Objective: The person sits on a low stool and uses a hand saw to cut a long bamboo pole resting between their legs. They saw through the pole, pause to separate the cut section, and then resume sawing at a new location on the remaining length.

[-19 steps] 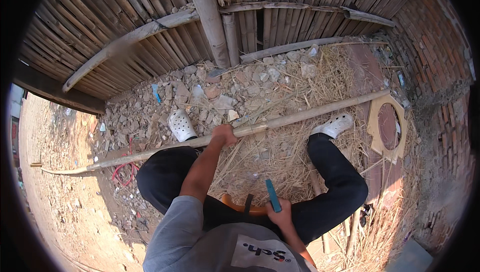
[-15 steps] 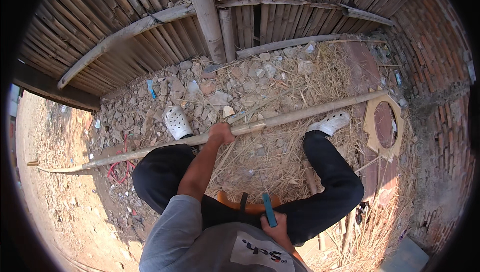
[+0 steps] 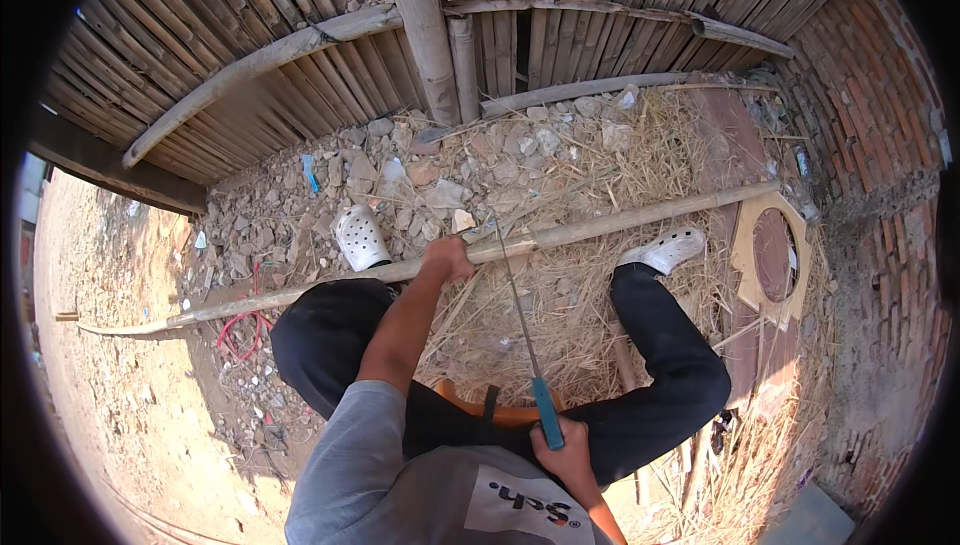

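Note:
A long pale bamboo pole (image 3: 610,226) slants across in front of me, passing above my left knee. My left hand (image 3: 447,258) is closed around it near the middle. Low at my right thigh, my right hand (image 3: 566,448) grips the teal handle of a saw (image 3: 546,412). Its narrow blade reaches away from me and crosses the pole just right of my left hand. The blade shows almost edge-on, so I cannot tell how deep it sits in the pole.
White clogs (image 3: 361,238) are on my feet, either side of the pole's middle. Beyond lie rubble (image 3: 440,193) and a bamboo wall (image 3: 300,75). A cut-out board (image 3: 746,250) rests near the pole's right end, before a brick wall (image 3: 880,215). Red cord (image 3: 240,337) lies left; straw covers the ground.
The whole view has shifted slightly. My right hand has moved a little to the right with the saw, and more of the blade shows now. My left hand keeps its hold on the pole.

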The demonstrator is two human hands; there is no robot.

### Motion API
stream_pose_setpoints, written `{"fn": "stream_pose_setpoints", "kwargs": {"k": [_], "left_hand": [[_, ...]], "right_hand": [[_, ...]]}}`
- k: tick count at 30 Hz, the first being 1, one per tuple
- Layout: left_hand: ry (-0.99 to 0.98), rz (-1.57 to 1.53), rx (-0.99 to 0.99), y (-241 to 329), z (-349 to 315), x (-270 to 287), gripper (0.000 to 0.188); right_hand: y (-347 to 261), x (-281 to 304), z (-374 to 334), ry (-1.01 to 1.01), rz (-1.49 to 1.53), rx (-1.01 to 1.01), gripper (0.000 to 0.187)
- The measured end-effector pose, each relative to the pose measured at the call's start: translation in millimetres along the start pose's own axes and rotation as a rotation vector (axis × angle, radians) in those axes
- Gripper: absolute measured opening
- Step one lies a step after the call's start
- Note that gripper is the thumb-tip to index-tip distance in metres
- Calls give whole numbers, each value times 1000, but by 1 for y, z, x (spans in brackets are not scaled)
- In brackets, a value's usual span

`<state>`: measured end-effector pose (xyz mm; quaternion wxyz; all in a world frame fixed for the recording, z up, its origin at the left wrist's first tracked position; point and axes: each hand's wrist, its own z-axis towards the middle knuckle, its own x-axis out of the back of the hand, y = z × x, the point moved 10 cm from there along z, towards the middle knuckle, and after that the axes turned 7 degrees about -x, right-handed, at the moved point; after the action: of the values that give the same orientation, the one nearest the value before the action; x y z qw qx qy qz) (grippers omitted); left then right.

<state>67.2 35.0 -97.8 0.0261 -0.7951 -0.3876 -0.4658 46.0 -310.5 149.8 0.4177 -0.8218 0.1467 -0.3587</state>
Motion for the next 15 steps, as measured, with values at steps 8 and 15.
{"fn": "stream_pose_setpoints", "kwargs": {"k": [8,15], "left_hand": [[-7,31,-43,13,-5,-1,46],[-39,-7,-8,9,-4,15,46]], "right_hand": [[50,-68,120,106,93,67,25],[40,-16,51,6,92,-66,17]]}}
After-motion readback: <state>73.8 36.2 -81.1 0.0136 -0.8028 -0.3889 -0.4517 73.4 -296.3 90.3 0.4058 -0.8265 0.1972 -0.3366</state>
